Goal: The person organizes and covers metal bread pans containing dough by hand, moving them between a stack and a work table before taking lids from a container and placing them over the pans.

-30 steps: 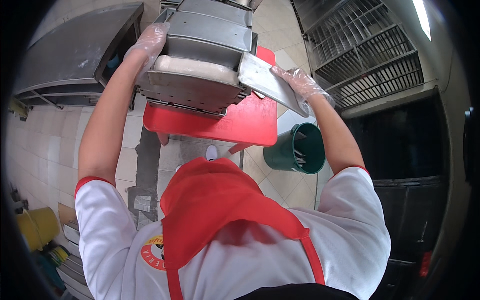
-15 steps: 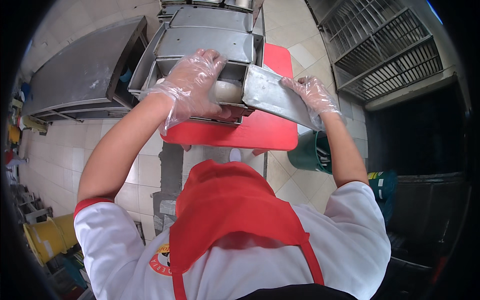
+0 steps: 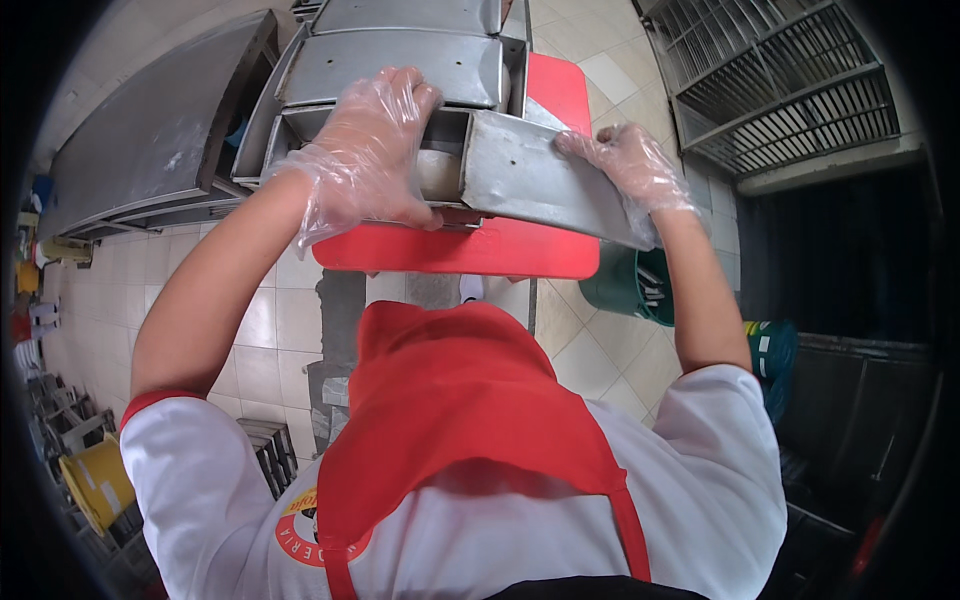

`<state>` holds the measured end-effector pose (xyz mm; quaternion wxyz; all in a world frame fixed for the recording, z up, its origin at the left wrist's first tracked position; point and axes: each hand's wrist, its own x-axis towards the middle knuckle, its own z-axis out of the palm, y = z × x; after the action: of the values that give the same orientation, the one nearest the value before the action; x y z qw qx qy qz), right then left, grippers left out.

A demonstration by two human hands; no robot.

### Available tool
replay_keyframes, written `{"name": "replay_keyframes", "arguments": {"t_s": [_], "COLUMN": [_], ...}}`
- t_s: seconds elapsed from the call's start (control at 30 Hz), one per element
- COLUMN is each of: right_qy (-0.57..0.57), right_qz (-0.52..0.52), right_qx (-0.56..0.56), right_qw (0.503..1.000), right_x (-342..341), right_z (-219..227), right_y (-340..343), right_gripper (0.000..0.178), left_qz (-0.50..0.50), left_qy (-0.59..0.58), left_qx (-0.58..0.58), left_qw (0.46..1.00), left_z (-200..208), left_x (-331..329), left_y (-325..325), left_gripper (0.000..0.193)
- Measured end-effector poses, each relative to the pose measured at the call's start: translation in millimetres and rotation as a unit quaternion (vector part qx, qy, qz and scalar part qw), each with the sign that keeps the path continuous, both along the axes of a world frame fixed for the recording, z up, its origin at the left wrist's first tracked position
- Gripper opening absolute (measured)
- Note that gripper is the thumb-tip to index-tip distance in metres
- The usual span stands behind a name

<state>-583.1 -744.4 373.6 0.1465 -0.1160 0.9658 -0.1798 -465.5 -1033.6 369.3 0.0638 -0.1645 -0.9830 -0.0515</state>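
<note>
Both my hands wear clear plastic gloves. My left hand (image 3: 365, 150) spans a long metal loaf pan (image 3: 285, 130), fingers over its far rim and thumb at the near side. Inside the pan, right of that hand, a pale rounded piece that looks like dough (image 3: 438, 175) shows; my hand hides the rest. My right hand (image 3: 630, 165) grips the right part of a flat metal lid (image 3: 530, 160), thumb on top. The lid covers the pan's right end and sticks out past it. Behind stand more pans with metal lids (image 3: 400, 68) on.
The pans stand on a red table (image 3: 450, 252). A green bin (image 3: 625, 285) with things in it stands below right. To the left is a metal worktable (image 3: 150, 130); at the right, a barred metal rack (image 3: 790, 90). A yellow container (image 3: 97, 480) lies lower left.
The view has shifted, so pans and table sit higher in it. The lid in my right hand lies a little further left against the table. Both hands keep their hold.
</note>
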Motion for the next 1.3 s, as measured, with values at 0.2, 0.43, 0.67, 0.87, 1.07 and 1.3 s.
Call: {"name": "replay_keyframes", "arguments": {"t_s": [0.2, 0.43, 0.67, 0.87, 1.07, 1.3], "right_qy": [-0.012, 0.007, -0.099, -0.059, -0.058, -0.012], "right_qz": [0.020, -0.049, -0.053, -0.064, -0.100, -0.097], "right_qx": [0.020, -0.482, -0.715, -0.564, -0.517, -0.497], "right_qw": [1.000, 0.875, 0.690, 0.821, 0.848, 0.862], "right_x": [4.2, -28.0, 10.5, 24.9, 43.7, -2.0], "right_z": [13.3, -39.1, -49.5, -70.4, -55.6, -34.1], "right_y": [-17.0, 85.9, 13.1, -78.2, -134.4, -116.8], "right_gripper": [0.075, 0.075, 0.058, 0.056, 0.063, 0.061], "left_qz": [0.013, 0.081, 0.159, 0.148, 0.193, 0.261], "left_qy": [-0.011, 0.048, 0.003, -0.010, 0.000, -0.018], "left_qx": [-0.036, 0.412, 0.712, 0.732, 0.781, 0.677], "left_qw": [0.999, 0.906, 0.684, 0.665, 0.594, 0.688], "left_z": [8.5, 13.5, -44.8, -36.8, -67.3, -50.0], "left_x": [4.3, 34.4, 26.4, 30.6, 18.7, 14.9], "left_y": [0.4, -64.9, -104.1, -104.3, -127.0, -149.9], "left_gripper": [0.101, 0.098, 0.088, 0.087, 0.070, 0.070]}}
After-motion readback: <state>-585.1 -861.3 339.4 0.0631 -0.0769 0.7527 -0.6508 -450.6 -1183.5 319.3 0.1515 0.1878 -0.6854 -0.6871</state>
